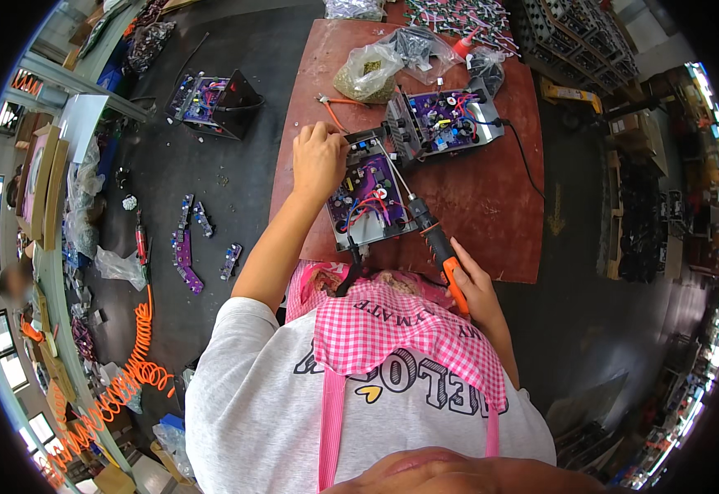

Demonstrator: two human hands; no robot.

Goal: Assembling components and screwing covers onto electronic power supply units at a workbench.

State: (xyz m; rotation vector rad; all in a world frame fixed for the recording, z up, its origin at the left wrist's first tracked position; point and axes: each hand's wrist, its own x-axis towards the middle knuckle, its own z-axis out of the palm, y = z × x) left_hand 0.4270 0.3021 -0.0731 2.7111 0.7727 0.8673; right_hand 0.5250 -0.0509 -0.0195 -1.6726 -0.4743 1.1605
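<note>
A metal case [342,236] with a purple circuit board [365,177] and coloured wires sits close to me on the red-brown tabletop [491,218]. My left hand [320,162] is closed at the case's far left corner, fingers bent over its end panel. Its fingertips are partly hidden. In my right hand [476,286] is a black-and-orange electric screwdriver [438,244], gripped by its orange end. The tool slants away from me, its long thin shaft reaching over the case toward the far panel. A second case with a purple board [442,119] stands just beyond.
Behind the cases lie a plastic bag of small parts [368,74] and a red-capped bottle [464,45]. A dark bench on the left bears another board unit [205,103], loose purple boards [182,251], a red tool [141,243] and a coiled orange hose [140,350].
</note>
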